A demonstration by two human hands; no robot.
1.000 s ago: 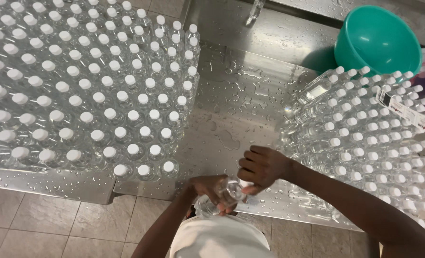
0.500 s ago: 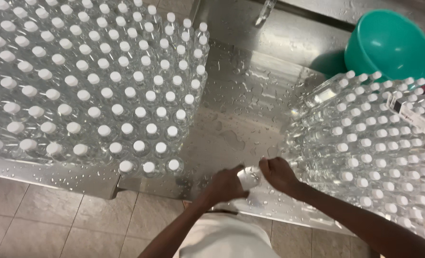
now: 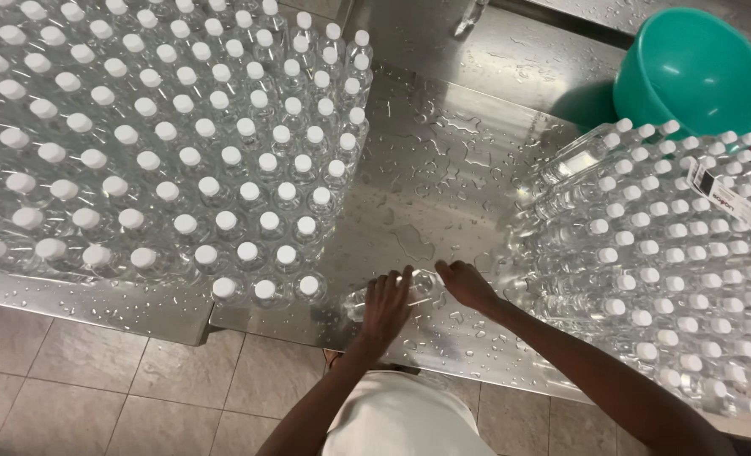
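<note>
the left hand [image 3: 386,308] lies flat, fingers spread, over a clear plastic bottle [image 3: 409,287] that lies on its side on the wet steel table [image 3: 443,169], near its front edge. the right hand [image 3: 467,284] touches the bottle's right end with loosely curled fingers; whether it really grips there cannot be told. the bottle sits in the bare strip between two crowds: to the left, upright capped bottles [image 3: 164,143] packed in rows with white caps, and to the right, a second block of capped bottles [image 3: 654,245], leaning as seen from the head camera. a teal bowl [image 3: 696,72] stands at the far right, behind that block. beige floor tiles [image 3: 97,388] show at near left
</note>
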